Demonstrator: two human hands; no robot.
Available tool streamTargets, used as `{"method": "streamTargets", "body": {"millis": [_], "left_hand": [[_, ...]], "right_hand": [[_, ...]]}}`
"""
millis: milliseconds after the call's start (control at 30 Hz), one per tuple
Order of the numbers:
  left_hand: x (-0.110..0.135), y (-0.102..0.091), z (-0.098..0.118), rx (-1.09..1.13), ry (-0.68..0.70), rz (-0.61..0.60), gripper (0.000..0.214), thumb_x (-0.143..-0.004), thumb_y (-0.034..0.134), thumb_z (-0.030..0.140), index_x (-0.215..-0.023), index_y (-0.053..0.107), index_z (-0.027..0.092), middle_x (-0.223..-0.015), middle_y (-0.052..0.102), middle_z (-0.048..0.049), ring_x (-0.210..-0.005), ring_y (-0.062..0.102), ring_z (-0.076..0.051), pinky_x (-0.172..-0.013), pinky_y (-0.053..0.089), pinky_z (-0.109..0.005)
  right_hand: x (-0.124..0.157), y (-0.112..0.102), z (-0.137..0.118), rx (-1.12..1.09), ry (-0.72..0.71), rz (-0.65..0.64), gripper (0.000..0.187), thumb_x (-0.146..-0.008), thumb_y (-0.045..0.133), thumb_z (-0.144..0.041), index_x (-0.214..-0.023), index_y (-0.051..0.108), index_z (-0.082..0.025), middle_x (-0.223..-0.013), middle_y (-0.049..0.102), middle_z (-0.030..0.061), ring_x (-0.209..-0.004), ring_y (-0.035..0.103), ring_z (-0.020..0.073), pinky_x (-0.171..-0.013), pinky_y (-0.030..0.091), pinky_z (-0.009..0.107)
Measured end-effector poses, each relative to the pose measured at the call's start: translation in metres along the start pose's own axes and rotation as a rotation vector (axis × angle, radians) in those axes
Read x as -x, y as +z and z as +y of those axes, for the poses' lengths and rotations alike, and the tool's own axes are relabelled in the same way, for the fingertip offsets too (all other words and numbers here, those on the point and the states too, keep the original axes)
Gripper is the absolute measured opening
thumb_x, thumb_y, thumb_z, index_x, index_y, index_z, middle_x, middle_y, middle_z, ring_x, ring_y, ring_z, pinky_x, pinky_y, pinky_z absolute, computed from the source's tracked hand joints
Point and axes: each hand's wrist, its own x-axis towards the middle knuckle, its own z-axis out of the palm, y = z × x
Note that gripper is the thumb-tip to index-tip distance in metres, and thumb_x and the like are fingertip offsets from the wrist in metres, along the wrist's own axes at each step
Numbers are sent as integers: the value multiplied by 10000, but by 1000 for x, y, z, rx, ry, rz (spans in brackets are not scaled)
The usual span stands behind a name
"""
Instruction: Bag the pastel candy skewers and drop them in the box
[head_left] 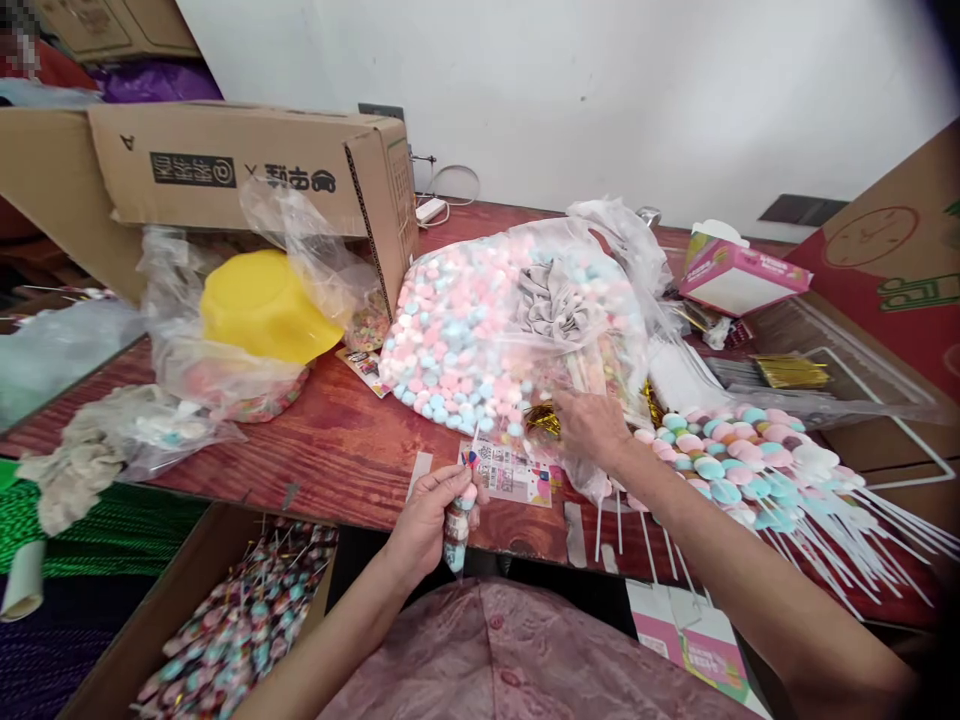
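My left hand (439,510) is closed round a marshmallow skewer (456,535) in a clear wrapper. Pastel pieces show below the fingers, and its white stick points up. My right hand (589,425) reaches to a bunch of gold twist ties (544,420), its fingers drawn together at the strands; the fingertips are partly hidden. Behind it lies a large clear bag of pink, blue and white marshmallows (457,325), with a grey scrunched cloth (555,305) on top. Between my hands a printed card (514,475) lies flat on the table.
Loose marshmallow skewers (742,465) are heaped at the right, sticks over the edge. A yellow bowl (262,305) sits on bagged sweets at left, before a cardboard box (247,170). Below, another box holds many wrapped skewers (240,620). The red-brown table (352,460) ends near my body.
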Motion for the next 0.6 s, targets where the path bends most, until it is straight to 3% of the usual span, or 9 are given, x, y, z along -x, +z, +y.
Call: {"method": "streamTargets", "body": {"millis": [267, 500, 600], "left_hand": [[-13, 15, 15, 152, -44, -23, 339, -607, 861, 358, -734, 654, 121, -653, 669, -28, -478, 566, -97, -455, 442, -198], [-35, 42, 25, 119, -43, -50, 378, -551, 902, 349, -762, 705, 105, -671, 673, -25, -500, 565, -89, -467, 479, -211], [-40, 45, 28, 93, -22, -64, 386, -564, 893, 368, -776, 712, 101, -668, 672, -29, -494, 564, -91, -469, 481, -217]], "right_hand": [[-7, -11, 22, -116, -18, 169, 221, -844, 416, -170, -811, 635, -176, -714, 673, 41, -673, 589, 172, -647, 365, 266], [-3, 7, 25, -123, -42, 245, 307, -851, 408, -127, -975, 688, -131, -839, 695, 118, -735, 589, 216, -699, 348, 318], [-2, 9, 24, -153, -46, 219, 275, -872, 426, -147, -937, 693, -144, -889, 702, 108, -803, 605, 211, -707, 353, 308]]}}
